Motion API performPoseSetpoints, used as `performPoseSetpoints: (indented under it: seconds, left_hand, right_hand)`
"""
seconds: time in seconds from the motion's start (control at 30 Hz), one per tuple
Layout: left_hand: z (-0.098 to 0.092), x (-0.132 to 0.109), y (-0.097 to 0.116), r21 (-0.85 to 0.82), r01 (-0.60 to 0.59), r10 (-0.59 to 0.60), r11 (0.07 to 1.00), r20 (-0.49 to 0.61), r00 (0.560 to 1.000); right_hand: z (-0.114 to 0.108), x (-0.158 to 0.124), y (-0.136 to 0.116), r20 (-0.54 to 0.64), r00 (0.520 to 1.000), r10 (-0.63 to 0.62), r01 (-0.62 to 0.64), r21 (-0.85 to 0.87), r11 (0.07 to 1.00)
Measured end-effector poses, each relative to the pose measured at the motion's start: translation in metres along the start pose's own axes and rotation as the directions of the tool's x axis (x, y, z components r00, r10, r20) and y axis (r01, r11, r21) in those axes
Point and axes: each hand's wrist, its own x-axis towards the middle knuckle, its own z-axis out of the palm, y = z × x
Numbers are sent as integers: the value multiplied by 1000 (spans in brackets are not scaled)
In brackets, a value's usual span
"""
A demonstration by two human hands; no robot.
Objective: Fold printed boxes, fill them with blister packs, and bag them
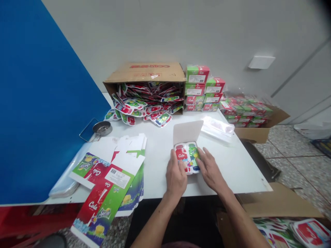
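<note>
We've got our left hand (176, 176) and right hand (210, 170), fingers (203, 154) clasping a Cola and Sprite pouch pack (186, 157) flat on the white worktop (232, 165), with a white card flap (187, 132) just behind, and a cardboard box (144, 74) spilling pouches beyond!

The pack (186, 157) you hold is split in colour: red with white lettering on the Cola side, green on the Sprite side, both edged in white. The card flap (188, 132) behind it is plain off-white. Your flat printed cartons (103, 203) show red and green panels running into blue with yellow fruit, and some show white backs. The stacked boxes (198, 79) repeat that red and green. The cardboard box (144, 74) is brown with red print, and the spilled packs (144, 106) show red, green and white. The board (46, 103) at your left is bright blue, the table (232, 165) white, the floor (297, 168) speckled grey.
</note>
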Motion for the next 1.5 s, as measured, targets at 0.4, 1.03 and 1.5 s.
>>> performPoseSetpoints:
  seconds: [0.4,1.03,1.5]
  left_hand:
    - [14,32,-21,-738,300,-368,604,75,927]
    - [16,41,-8,-481,381,-391,789,84,916]
    - [16,33,-15,-682,376,-399,627,133,907]
  right_hand:
    - [20,48,-50,369,864,-344,441,-222,870]
    - [6,58,-32,630,736,-247,400,-111,910]
    - [13,52,-40,505,820,-271,388,-142,910]
